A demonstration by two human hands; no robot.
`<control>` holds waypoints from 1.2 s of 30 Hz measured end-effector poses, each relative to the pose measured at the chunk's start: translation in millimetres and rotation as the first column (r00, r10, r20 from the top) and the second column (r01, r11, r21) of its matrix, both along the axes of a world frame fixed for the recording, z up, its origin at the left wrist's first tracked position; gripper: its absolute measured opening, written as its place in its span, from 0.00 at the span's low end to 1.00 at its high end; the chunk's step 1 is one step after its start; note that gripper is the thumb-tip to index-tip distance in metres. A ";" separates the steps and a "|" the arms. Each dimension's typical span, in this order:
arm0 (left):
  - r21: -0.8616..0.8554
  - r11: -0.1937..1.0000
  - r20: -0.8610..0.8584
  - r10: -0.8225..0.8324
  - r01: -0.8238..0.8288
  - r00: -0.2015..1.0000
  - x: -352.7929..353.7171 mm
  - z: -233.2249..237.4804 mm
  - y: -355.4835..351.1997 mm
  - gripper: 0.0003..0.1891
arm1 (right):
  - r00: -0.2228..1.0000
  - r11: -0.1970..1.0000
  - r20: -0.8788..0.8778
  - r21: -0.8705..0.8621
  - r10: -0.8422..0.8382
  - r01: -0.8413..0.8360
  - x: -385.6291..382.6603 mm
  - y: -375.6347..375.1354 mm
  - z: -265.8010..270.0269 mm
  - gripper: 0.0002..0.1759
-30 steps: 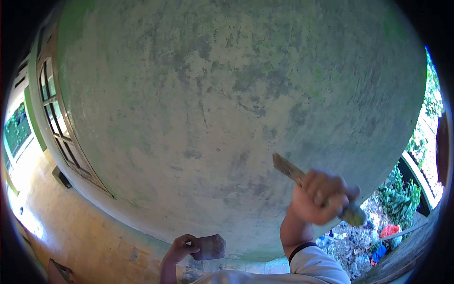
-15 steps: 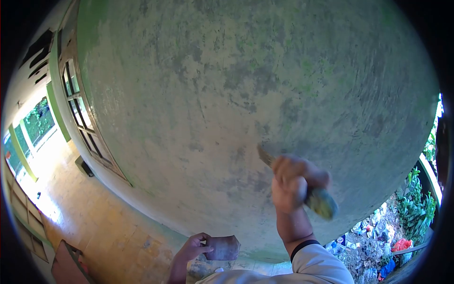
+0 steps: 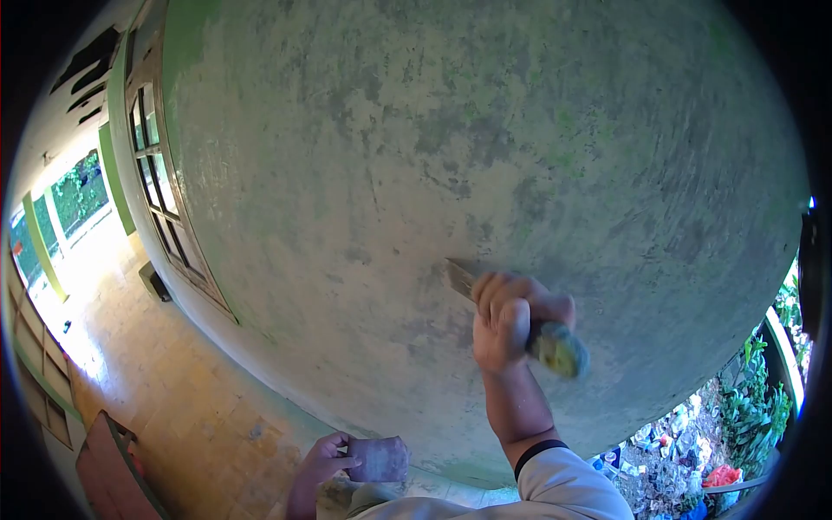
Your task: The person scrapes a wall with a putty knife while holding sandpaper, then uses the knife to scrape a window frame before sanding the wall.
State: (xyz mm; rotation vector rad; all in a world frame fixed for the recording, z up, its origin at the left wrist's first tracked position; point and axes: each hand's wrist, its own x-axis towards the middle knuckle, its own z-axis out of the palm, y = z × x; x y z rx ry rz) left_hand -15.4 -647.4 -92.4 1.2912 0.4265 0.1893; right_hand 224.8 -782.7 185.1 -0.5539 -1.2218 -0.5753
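My right hand [image 3: 507, 319] is raised and closed around the handle of a scraper [image 3: 555, 348], whose flat blade tip [image 3: 457, 277] touches the weathered grey-green wall [image 3: 433, 156]. The handle end is yellow-green and sticks out below my fist. Low in the view, my left hand [image 3: 316, 468] pinches a small brownish rectangular sheet [image 3: 379, 458], held away from the wall. A white sleeve with a dark cuff covers my right upper arm.
A green-framed window [image 3: 160, 199] is set in the wall at left. A tiled porch floor [image 3: 147, 381] runs below it, with a reddish board [image 3: 108, 472] at lower left. Plants and coloured litter [image 3: 719, 451] lie at lower right.
My right hand with the scraper has moved left along the wall. My left hand with the sheet has dropped slightly. The view has turned a little to the right.
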 end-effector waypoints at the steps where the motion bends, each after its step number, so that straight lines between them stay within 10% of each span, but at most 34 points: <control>1: 0.010 1.000 -0.001 0.005 -0.005 1.000 -1.3 -0.1 2.8 0.18 | 1.000 1.000 0.004 -0.001 0.003 -0.003 -7.6 -8.0 -0.3 0.12; 4: 0.042 0.998 -0.004 0.036 -0.035 0.999 -2.2 -5.1 13.8 0.18 | 0.967 0.934 0.255 0.351 -0.022 -0.071 -25.3 -16.7 1.1 0.14; 8: 0.078 0.997 0.036 -0.013 0.010 0.999 9.1 -1.0 38.8 0.17 | 0.972 0.992 0.211 0.088 -0.104 0.087 -4.1 -1.2 8.0 0.14; 11: 0.081 0.996 0.073 -0.051 0.045 0.996 22.3 13.9 61.5 0.16 | 0.950 0.948 0.283 0.317 -0.132 0.037 -13.4 -9.1 6.6 0.14; 21: 0.107 0.982 0.069 -0.163 0.155 0.984 79.2 41.7 127.0 0.14 | 0.943 0.964 0.209 0.115 -0.260 0.241 -14.9 6.2 6.3 0.15; 26: 0.040 0.956 0.120 -0.292 0.290 0.949 102.8 46.9 147.4 0.12 | 0.971 0.937 0.217 0.347 -0.105 0.024 -15.6 6.6 13.4 0.16; 36: 0.046 0.907 0.247 -0.416 0.418 0.875 137.0 62.6 178.6 0.13 | 0.954 0.976 0.268 0.203 -0.133 0.079 -17.2 0.1 24.4 0.19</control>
